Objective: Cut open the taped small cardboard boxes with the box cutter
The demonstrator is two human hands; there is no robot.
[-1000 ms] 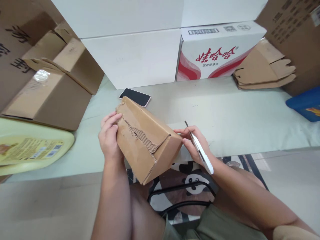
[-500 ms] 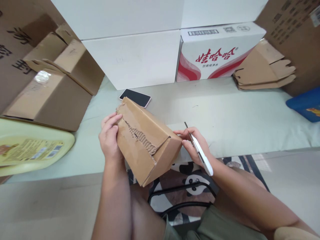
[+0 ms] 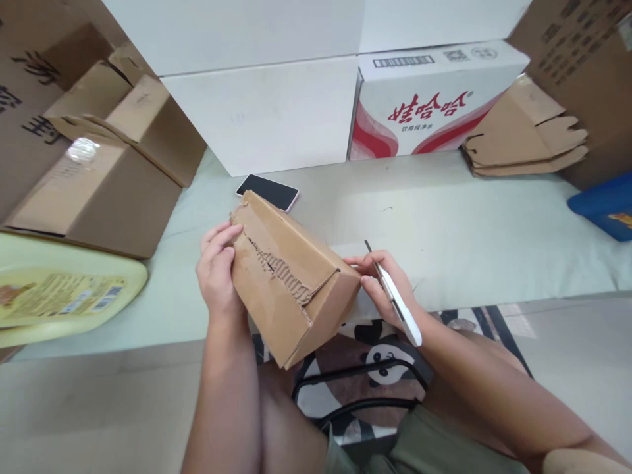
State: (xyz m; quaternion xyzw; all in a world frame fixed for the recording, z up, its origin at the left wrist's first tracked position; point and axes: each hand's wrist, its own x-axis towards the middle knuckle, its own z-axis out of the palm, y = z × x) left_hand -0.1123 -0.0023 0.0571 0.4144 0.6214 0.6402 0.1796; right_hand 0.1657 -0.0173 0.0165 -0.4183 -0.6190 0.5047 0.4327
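Observation:
A small brown cardboard box (image 3: 276,283) is held tilted at the front edge of the covered table. One face has a torn strip along its seam, with corrugated paper laid bare. My left hand (image 3: 218,270) grips its left end, thumb and fingers on the near face and edge. My right hand (image 3: 388,286) holds a white utility knife (image 3: 399,303), its dark blade pointing up and away. Thumb and fingertips of that same hand touch the box's right corner. Just behind the box lies a dark-screened phone (image 3: 269,191).
White cartons (image 3: 261,118) and a red-and-white water carton (image 3: 429,112) line the back. Brown boxes (image 3: 118,191) and a yellow jug (image 3: 74,289) stand left. Flattened cardboard (image 3: 523,135) and a blue container (image 3: 605,207) are right. Below is a black metal frame (image 3: 360,405).
Almost nothing differs. The view has shifted very slightly, while both hands, the box and the knife keep about the same position.

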